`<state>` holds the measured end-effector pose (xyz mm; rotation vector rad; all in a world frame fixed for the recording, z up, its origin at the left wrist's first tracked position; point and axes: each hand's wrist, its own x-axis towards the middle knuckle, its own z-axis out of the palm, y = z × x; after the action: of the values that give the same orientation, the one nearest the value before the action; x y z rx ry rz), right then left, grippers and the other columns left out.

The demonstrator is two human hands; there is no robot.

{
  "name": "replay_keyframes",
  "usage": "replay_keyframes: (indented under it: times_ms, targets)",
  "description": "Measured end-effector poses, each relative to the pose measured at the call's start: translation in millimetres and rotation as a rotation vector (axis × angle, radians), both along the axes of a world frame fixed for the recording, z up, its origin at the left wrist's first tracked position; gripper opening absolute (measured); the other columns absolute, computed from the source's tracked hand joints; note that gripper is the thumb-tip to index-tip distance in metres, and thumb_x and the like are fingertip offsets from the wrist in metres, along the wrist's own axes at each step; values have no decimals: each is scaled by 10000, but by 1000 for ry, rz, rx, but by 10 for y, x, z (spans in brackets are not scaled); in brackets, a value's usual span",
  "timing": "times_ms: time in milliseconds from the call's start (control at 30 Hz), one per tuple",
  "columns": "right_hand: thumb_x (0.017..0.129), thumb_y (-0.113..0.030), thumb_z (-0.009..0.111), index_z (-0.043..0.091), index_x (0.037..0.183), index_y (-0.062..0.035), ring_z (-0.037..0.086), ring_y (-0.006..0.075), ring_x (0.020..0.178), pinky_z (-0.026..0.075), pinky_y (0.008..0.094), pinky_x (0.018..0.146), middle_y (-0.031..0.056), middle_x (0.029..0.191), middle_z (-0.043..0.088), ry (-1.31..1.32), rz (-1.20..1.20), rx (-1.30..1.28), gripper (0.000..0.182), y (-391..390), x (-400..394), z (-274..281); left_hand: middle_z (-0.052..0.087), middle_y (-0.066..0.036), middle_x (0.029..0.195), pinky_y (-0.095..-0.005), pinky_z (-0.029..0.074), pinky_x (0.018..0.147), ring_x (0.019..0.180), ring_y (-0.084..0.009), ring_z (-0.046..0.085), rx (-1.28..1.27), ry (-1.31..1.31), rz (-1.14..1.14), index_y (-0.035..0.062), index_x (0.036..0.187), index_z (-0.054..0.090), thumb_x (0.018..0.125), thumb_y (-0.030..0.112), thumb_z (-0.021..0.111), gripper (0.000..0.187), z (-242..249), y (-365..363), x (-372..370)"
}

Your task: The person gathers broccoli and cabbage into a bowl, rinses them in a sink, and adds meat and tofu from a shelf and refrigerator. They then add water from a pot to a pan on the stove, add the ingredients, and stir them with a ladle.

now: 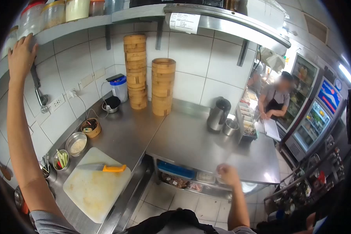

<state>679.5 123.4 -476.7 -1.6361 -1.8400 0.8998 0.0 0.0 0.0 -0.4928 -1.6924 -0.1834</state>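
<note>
A steel counter (187, 132) runs along the tiled wall (189, 58) in the head view. The left hand (21, 56) rests open against the upper shelf (72, 28), just beside jars (30, 21) standing there. The right hand (228, 174) curls near the counter's front edge; whether it grips anything, I cannot tell.

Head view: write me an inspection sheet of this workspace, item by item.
Surface: metal counter, with a visible seam.
Job's things: red-lidded jar and others on the wall shelf, by the left hand.
Clutter: orange-handled knife lying on a stained cutting board; two bamboo steamer stacks; metal pitcher.
Grips: left hand open at the shelf edge; right hand curled, blurred, near the counter's front edge, contents unclear.
Cables: white cable hanging from a wall outlet.
Surroundings: tiled wall; another person and glass-door fridge at picture right.
</note>
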Motion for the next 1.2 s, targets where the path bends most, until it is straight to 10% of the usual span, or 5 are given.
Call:
replay_keyframes:
  times_ms: [467, 733, 967, 1067, 1200]
  targets:
    - [885, -266, 579, 662, 1003, -135, 663, 192, 724, 539, 389, 616, 40, 871, 681, -309, 74, -1090, 194, -2888, 662, -3328, 682, -132, 977, -379, 492, 814, 931, -305, 638, 142, -119, -690, 68, 1031, 697, 930, 303, 591, 277, -53, -607, 457]
    - [851, -230, 625, 652, 910, -142, 627, 176, 629, 527, 384, 571, 31, 812, 664, -254, 264, -1059, 109, -3005, 1366, -3197, 670, -70, 780, -379, 502, 699, 725, -249, 650, -584, -630, -1465, 83, 859, 671, 763, 128, 748, 131, -2470, -1642, 2008]
    - [766, -201, 655, 690, 833, -118, 671, 243, 767, 530, 344, 682, 98, 850, 697, -28, 592, -183, 112, -2215, 1756, -3405, 651, -72, 857, -362, 507, 635, 774, -255, 641, -450, -1326, -1319, 84, 841, 609, 794, 60, 667, 79, -4835, -2610, 2543]
    - [756, -239, 666, 689, 828, -101, 656, 271, 892, 527, 355, 774, 98, 895, 698, -556, 821, 127, 158, -1574, 2344, -4852, 672, -74, 810, -382, 506, 623, 702, -268, 649, -466, -1396, -1081, 108, 846, 663, 809, 134, 625, 59, -4935, -3260, 2678]
    - [761, -242, 663, 687, 829, -94, 655, 270, 894, 529, 359, 776, 98, 899, 697, -775, 799, -269, 165, -1602, 1468, -3869, 689, -94, 861, -391, 529, 677, 762, -297, 662, -162, -1292, -782, 108, 912, 693, 844, 209, 646, 130, -4818, -4024, 2574]
